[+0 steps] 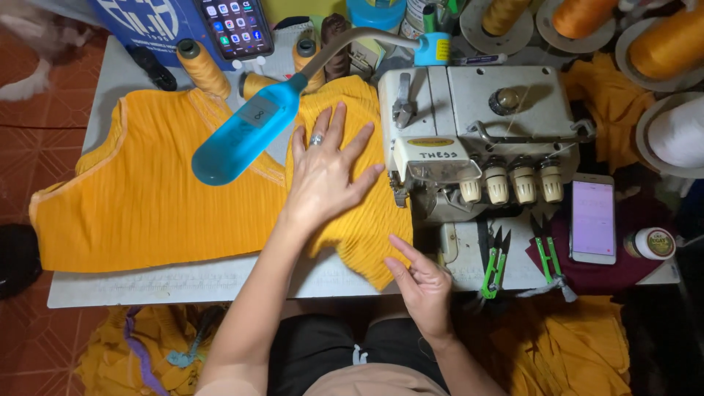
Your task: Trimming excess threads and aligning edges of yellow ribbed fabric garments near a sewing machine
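A ribbed yellow-orange garment lies spread over the white table, reaching under the presser foot of a cream overlock sewing machine. My left hand, a ring on one finger, presses flat with spread fingers on the fabric just left of the needle area. My right hand rests at the table's front edge, its fingertips touching the garment's lower corner below the machine. Neither hand grips anything.
A blue gooseneck lamp hangs over the fabric. Two green thread snips, a phone and a small jar lie right of the machine. Thread cones and another phone stand behind. Yellow fabric piles lie below.
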